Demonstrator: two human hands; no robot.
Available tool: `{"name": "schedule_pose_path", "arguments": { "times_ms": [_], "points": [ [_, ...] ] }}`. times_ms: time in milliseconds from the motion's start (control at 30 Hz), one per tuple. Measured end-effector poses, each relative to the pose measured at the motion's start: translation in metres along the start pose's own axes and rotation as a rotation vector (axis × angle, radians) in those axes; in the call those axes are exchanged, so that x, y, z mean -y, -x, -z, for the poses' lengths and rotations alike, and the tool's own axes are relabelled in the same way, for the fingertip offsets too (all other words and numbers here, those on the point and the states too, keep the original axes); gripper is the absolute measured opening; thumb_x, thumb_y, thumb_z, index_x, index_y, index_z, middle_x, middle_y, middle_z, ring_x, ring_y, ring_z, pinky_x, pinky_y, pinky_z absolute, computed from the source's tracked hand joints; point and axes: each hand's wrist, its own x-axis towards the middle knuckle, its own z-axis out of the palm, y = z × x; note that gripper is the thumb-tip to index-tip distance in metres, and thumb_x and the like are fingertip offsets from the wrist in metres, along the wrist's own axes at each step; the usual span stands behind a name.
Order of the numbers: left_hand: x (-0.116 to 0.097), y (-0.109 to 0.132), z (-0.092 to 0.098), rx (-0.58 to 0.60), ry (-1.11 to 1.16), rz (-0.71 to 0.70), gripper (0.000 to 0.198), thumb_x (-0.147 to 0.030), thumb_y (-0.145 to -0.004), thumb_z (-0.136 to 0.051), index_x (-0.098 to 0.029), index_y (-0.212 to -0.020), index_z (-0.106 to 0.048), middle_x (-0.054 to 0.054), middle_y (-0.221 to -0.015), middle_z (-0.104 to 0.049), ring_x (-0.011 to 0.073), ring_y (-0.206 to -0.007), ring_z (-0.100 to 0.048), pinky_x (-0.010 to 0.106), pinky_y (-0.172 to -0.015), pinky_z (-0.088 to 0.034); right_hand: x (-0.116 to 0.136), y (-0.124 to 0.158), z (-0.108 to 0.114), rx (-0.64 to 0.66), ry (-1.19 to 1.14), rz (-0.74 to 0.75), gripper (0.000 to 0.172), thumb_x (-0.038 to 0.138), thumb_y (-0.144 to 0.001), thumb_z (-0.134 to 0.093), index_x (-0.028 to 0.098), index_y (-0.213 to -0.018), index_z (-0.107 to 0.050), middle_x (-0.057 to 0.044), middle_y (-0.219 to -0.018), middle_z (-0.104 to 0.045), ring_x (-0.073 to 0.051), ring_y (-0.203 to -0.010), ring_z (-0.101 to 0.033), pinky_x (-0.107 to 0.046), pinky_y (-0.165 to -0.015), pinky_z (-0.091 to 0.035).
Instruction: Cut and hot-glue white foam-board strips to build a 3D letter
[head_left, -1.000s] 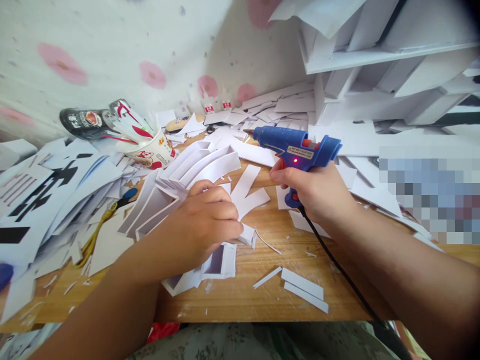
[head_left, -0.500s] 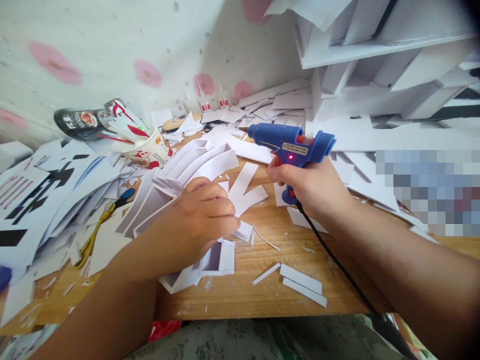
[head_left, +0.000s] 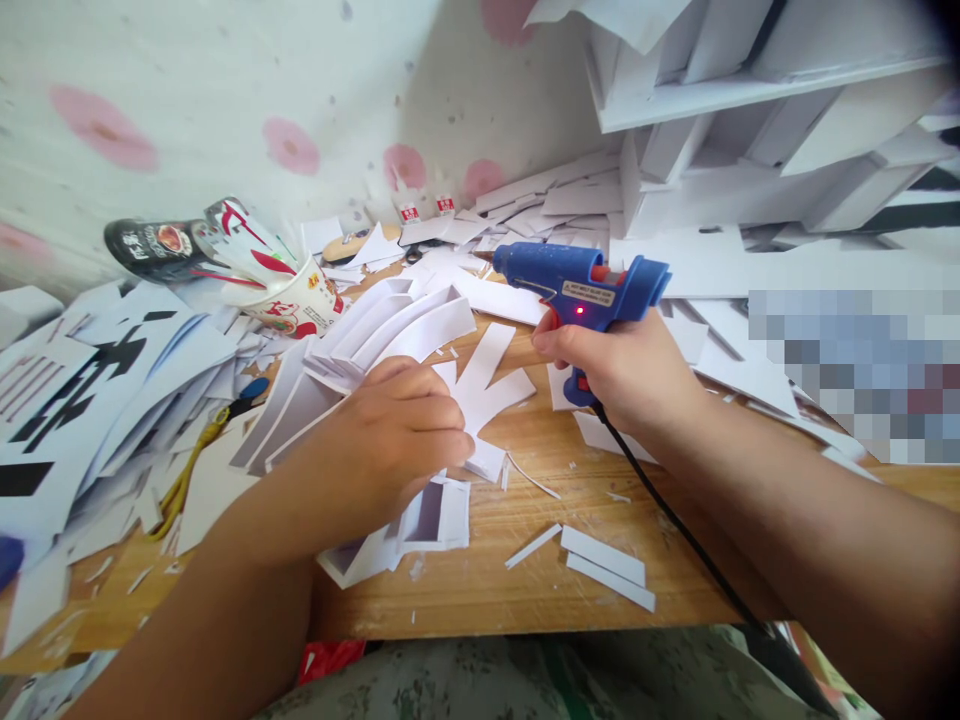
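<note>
My right hand [head_left: 615, 350] is wrapped round the grip of a blue hot glue gun [head_left: 555, 265], its small red light lit. The nozzle points left, held above the table, and a black cord [head_left: 660, 500] runs from its grip toward me. My left hand [head_left: 397, 425] is closed over a white board model with curved walls [head_left: 289, 410] and small open compartments [head_left: 431, 515]. Its fingertips are turned away and down, so what they pinch is hidden. Just right of the left hand lie flat white strips [head_left: 491, 375] that meet in a V.
White offcuts [head_left: 604, 565] lie on the wooden table [head_left: 510, 600]. At left are a yellow-handled tool [head_left: 184, 470], stacked printed sheets [head_left: 97, 370] and a paper cup [head_left: 300, 305] of tools. Small glue bottles [head_left: 409, 212] stand by the wall. A large white board structure [head_left: 697, 200] rises at right.
Both hands keep almost the same places. My left hand's fingers have shifted very slightly, and the whole view has drifted a little.
</note>
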Motion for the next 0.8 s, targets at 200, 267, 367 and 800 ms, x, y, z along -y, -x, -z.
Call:
{"name": "schedule_pose_path", "arguments": {
  "times_ms": [200,267,367,800],
  "points": [
    [-0.0008,-0.0003,-0.0007,-0.007,0.003,-0.008,0.021,-0.012,-0.095,-0.042,-0.020,-0.089,-0.061,0.001,-0.088,-0.066,0.0210,-0.093,-0.051,0.041,-0.090,-0.036,-0.0010,0.0000,0.0002,0.002,0.004,0.025,0.008,0.020,-0.065,-0.064,0.019,-0.070,-0.058,0.004,-0.063,-0.053,-0.012,-0.058,-0.046,-0.026,-0.051,-0.034],
    [-0.0015,-0.0008,-0.0002,-0.007,0.007,-0.007,0.020,-0.011,-0.094,-0.044,-0.020,-0.089,-0.061,0.001,-0.089,-0.066,0.0212,-0.093,-0.051,0.041,-0.091,-0.036,-0.0005,0.0004,0.0004,0.005,0.015,0.008,0.008,0.019,-0.066,-0.064,0.019,-0.071,-0.057,0.004,-0.063,-0.053,-0.012,-0.058,-0.046,-0.025,-0.050,-0.033],
    [-0.0020,-0.0010,0.0005,-0.001,0.011,-0.006,0.020,-0.009,-0.092,-0.046,-0.020,-0.089,-0.061,0.001,-0.089,-0.067,0.0216,-0.094,-0.051,0.041,-0.091,-0.036,0.0002,0.0008,0.0005,0.009,0.012,0.009,0.008,0.019,-0.066,-0.063,0.019,-0.072,-0.058,0.004,-0.063,-0.054,-0.012,-0.057,-0.046,-0.024,-0.048,-0.032],
    [-0.0006,-0.0054,0.0014,0.027,0.101,-0.003,0.025,-0.014,-0.096,-0.041,-0.020,-0.089,-0.065,0.001,-0.087,-0.068,0.0205,-0.091,-0.051,0.039,-0.090,-0.034,0.0008,0.0005,-0.0011,-0.019,0.024,-0.051,0.011,0.025,-0.062,-0.066,0.020,-0.069,-0.058,0.002,-0.060,-0.053,-0.013,-0.055,-0.045,-0.026,-0.045,-0.031]
  ]
}}
